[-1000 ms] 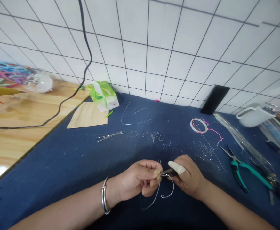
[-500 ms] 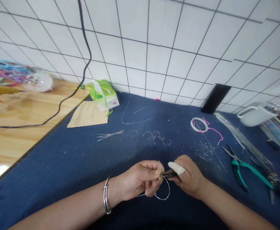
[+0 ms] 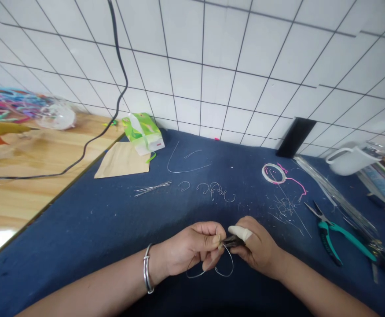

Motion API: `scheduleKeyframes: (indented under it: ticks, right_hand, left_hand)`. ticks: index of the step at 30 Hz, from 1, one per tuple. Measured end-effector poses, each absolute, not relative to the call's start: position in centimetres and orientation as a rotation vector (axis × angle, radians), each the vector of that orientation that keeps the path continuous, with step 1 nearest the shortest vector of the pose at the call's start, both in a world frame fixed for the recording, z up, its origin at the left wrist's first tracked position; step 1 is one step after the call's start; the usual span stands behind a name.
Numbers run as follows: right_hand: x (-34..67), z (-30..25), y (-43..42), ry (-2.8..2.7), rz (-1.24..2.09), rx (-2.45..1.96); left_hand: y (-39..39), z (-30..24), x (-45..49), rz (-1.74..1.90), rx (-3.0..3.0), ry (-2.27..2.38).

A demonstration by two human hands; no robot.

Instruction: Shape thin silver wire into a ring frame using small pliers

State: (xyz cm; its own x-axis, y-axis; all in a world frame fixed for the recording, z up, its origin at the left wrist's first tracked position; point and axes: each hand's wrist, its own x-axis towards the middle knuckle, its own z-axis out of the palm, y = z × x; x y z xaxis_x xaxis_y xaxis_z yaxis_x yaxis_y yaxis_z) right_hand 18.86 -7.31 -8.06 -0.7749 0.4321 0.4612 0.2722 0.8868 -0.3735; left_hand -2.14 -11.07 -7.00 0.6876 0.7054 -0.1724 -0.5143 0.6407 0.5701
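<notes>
My left hand [image 3: 200, 244] pinches a thin silvery wire [image 3: 231, 269] between thumb and fingers; the wire curves in loops below both hands, and a short end stands up above the fingertips. My right hand [image 3: 260, 248], with a pale cover on one finger, is closed around dark-jawed pliers [image 3: 233, 241]. The jaws meet the wire right beside my left thumb. The handles are hidden inside my palm. Beyond the hands lie several curled wire pieces [image 3: 217, 190] and a bundle of straight wires [image 3: 153, 188].
Teal-handled long-nose pliers [image 3: 347, 235] lie at the right, near scattered wire clippings [image 3: 286, 208] and a round white dish [image 3: 273, 174]. A green packet [image 3: 142, 132] rests on brown paper [image 3: 122, 160] at the back left. A white mug [image 3: 353, 158] stands far right.
The wire's lower loop has shifted and now hangs further below my left hand. The pliers and the finger with the cover have tilted slightly; both hands stay close together.
</notes>
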Motion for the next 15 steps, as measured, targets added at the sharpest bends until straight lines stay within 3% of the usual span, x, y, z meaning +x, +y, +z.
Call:
scheduleKeyframes:
  ticks: [15]
  right_hand:
    - [19.12,-8.36,-7.02,-2.524,0.267,-0.519]
  left_hand:
    - [-10.83,-6.97,-2.38,0.71,0.62,0.488]
